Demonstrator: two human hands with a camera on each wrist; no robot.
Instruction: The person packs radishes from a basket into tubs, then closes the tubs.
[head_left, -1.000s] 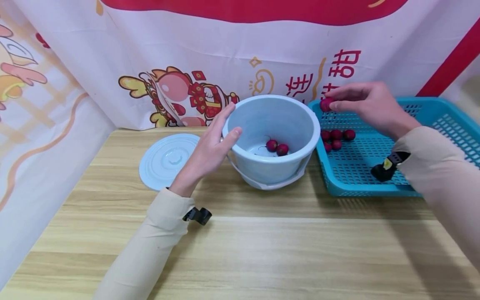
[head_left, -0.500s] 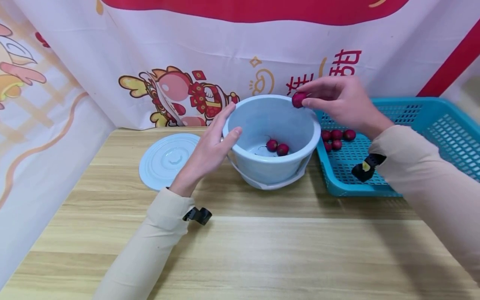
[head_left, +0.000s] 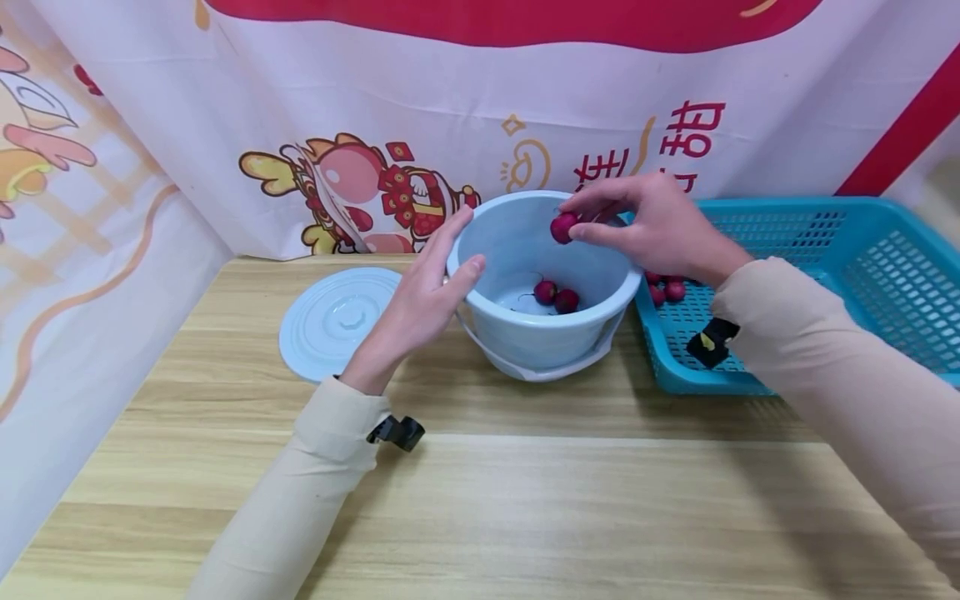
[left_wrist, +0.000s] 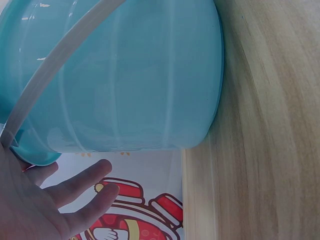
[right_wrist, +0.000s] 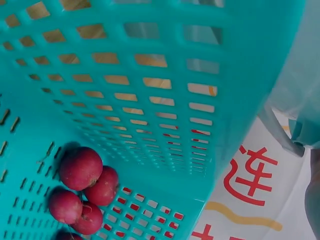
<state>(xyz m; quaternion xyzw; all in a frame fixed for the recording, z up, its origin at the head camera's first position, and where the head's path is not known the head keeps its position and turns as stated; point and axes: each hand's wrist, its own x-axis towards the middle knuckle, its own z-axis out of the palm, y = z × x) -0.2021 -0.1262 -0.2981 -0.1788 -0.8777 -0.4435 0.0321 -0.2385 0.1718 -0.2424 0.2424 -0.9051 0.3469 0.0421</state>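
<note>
My right hand (head_left: 651, 225) pinches a round red radish (head_left: 563, 227) between thumb and fingertips, over the inside of the light blue bucket (head_left: 543, 346). Two more radishes (head_left: 545, 292) with thin roots lie on the bucket's floor. At the bucket's left rim rests my left hand (head_left: 420, 304), thumb and forefinger on the edge; the left wrist view shows other fingers (left_wrist: 80, 186) stretched out beside the wall. To the right, several radishes (right_wrist: 81, 168) sit together in a corner of the teal basket (head_left: 678, 379), partly hidden by the right hand in the head view.
A light blue lid (head_left: 330, 325) lies flat on the wooden table (head_left: 480, 508), left of the bucket. The bucket's pale handle (left_wrist: 55, 65) hangs down its front. Behind everything stands a printed white cloth (head_left: 420, 92). The basket stands close beside the bucket.
My right hand has carried the radish leftward from above the basket's near corner, across the bucket's rim, to over the bucket's opening. The left hand has stayed at the rim.
</note>
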